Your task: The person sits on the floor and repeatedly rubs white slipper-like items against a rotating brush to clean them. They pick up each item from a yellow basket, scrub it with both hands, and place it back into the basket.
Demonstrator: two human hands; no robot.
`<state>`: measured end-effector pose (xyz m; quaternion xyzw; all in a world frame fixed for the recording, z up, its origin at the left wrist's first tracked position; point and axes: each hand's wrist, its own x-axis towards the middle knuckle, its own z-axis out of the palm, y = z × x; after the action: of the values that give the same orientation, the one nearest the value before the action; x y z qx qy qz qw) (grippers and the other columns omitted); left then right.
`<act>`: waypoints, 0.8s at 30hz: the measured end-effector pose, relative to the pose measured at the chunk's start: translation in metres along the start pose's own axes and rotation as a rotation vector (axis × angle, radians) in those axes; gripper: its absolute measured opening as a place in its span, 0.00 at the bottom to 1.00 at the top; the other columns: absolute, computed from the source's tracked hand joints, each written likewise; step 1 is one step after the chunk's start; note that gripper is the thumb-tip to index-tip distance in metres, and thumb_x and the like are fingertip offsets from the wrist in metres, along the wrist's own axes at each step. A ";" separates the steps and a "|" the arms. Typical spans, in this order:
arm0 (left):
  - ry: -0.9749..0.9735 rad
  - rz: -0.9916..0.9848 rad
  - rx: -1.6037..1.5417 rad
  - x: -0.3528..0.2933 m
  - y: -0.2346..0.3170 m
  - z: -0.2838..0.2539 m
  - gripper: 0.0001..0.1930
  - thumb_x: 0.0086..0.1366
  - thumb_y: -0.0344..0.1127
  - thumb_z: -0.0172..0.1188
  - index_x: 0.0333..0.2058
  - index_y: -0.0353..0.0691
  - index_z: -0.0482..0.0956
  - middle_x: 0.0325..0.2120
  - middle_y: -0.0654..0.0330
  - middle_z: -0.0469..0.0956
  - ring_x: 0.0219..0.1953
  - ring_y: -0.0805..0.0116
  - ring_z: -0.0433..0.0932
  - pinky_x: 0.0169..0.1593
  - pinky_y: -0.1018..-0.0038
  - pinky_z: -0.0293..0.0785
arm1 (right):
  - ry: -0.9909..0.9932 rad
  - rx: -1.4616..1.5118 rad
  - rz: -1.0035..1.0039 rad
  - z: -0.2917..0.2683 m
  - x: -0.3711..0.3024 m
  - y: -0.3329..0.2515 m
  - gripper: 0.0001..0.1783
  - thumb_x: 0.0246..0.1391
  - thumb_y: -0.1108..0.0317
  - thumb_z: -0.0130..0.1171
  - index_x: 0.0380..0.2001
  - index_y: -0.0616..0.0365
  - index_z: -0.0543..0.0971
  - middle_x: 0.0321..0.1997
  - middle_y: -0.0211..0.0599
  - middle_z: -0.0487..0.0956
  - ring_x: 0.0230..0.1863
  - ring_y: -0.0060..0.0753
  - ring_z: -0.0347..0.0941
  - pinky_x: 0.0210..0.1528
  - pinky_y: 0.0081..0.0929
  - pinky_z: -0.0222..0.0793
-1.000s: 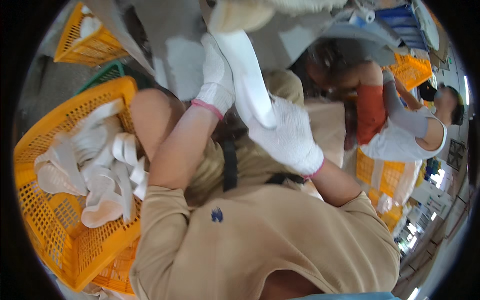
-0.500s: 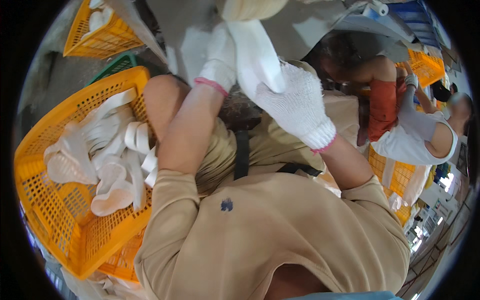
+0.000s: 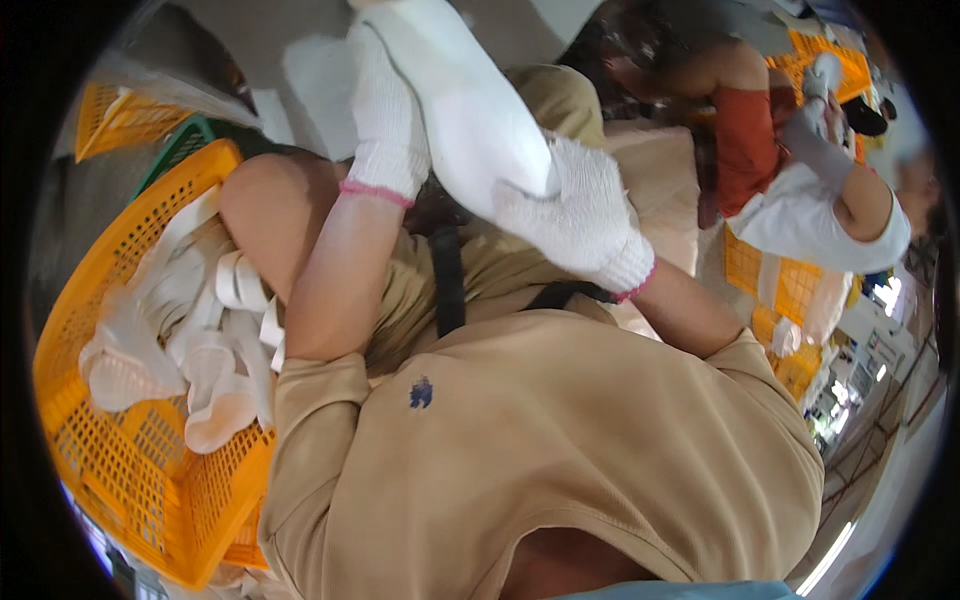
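A long white shoe sole [image 3: 462, 112] slants between my two hands, its far end running up to the top edge of the view. My left hand [image 3: 388, 118], in a white knit glove with a pink cuff, is closed along the sole's left side near the far end. The left fingertips are partly hidden behind it. Gloved the same way, my right hand [image 3: 578, 208] grips the sole's rounded near end, with the thumb across the top face.
At my left, a yellow crate [image 3: 62, 365] holds several white soles [image 3: 215, 375]. Behind it stand a green crate [image 3: 172, 150] and another yellow crate [image 3: 98, 120]. On the right, a co-worker in a white top [image 3: 800, 222] sits beside yellow crates [image 3: 790, 275].
Both hands and the sole have come lower and nearer to me, shifting left in view. The pale rounded thing that the sole's far end met has left the view.
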<state>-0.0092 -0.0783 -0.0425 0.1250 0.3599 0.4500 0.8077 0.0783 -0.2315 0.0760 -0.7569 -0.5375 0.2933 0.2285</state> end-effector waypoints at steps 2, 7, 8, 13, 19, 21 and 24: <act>0.010 0.062 0.111 0.014 0.015 -0.001 0.28 0.80 0.55 0.46 0.65 0.39 0.70 0.57 0.57 0.78 0.57 0.61 0.77 0.61 0.64 0.74 | 0.074 0.004 -0.178 -0.004 0.032 -0.020 0.17 0.51 0.57 0.63 0.35 0.61 0.80 0.32 0.52 0.83 0.37 0.57 0.80 0.41 0.48 0.77; -0.205 -0.030 -0.098 0.009 0.029 -0.008 0.30 0.79 0.57 0.45 0.66 0.41 0.69 0.58 0.56 0.77 0.61 0.60 0.73 0.67 0.65 0.67 | 0.008 -0.147 -0.129 0.001 0.029 -0.045 0.13 0.49 0.60 0.63 0.32 0.60 0.81 0.29 0.50 0.82 0.34 0.58 0.81 0.39 0.48 0.77; -0.176 -0.127 -0.147 0.001 0.021 -0.010 0.33 0.78 0.61 0.43 0.66 0.40 0.69 0.59 0.56 0.77 0.59 0.60 0.74 0.66 0.68 0.69 | -0.038 -0.166 -0.014 0.003 0.014 -0.039 0.13 0.48 0.61 0.63 0.32 0.59 0.81 0.29 0.49 0.82 0.33 0.58 0.81 0.38 0.48 0.77; -0.215 -0.268 0.005 -0.034 -0.034 0.005 0.39 0.76 0.68 0.44 0.68 0.40 0.66 0.62 0.55 0.74 0.60 0.56 0.75 0.64 0.61 0.73 | 0.078 0.125 0.039 -0.013 -0.048 0.035 0.19 0.48 0.58 0.68 0.36 0.63 0.81 0.32 0.51 0.83 0.36 0.53 0.81 0.41 0.43 0.76; -0.287 -0.332 -0.080 -0.003 -0.051 0.081 0.37 0.76 0.67 0.45 0.66 0.40 0.68 0.61 0.56 0.75 0.61 0.56 0.75 0.66 0.63 0.71 | 0.179 0.178 -0.012 -0.087 -0.001 0.033 0.22 0.48 0.55 0.69 0.37 0.64 0.83 0.32 0.52 0.83 0.34 0.46 0.81 0.41 0.36 0.76; -0.416 -0.311 -0.134 0.016 -0.046 0.102 0.36 0.77 0.66 0.42 0.66 0.41 0.69 0.61 0.57 0.75 0.61 0.57 0.75 0.66 0.64 0.71 | 0.173 -0.006 -0.037 -0.107 0.029 0.017 0.19 0.48 0.55 0.65 0.31 0.62 0.83 0.31 0.58 0.81 0.36 0.63 0.80 0.38 0.43 0.77; -0.443 -0.280 -0.138 0.029 -0.043 0.107 0.36 0.78 0.66 0.39 0.66 0.42 0.70 0.61 0.59 0.76 0.61 0.58 0.75 0.67 0.66 0.69 | 0.232 0.032 -0.103 -0.113 0.044 0.013 0.21 0.47 0.53 0.66 0.32 0.62 0.84 0.31 0.60 0.80 0.36 0.63 0.79 0.38 0.44 0.77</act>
<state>0.1020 -0.0659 -0.0025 0.1140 0.1567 0.3191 0.9277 0.1761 -0.1968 0.1410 -0.7534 -0.5408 0.2003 0.3159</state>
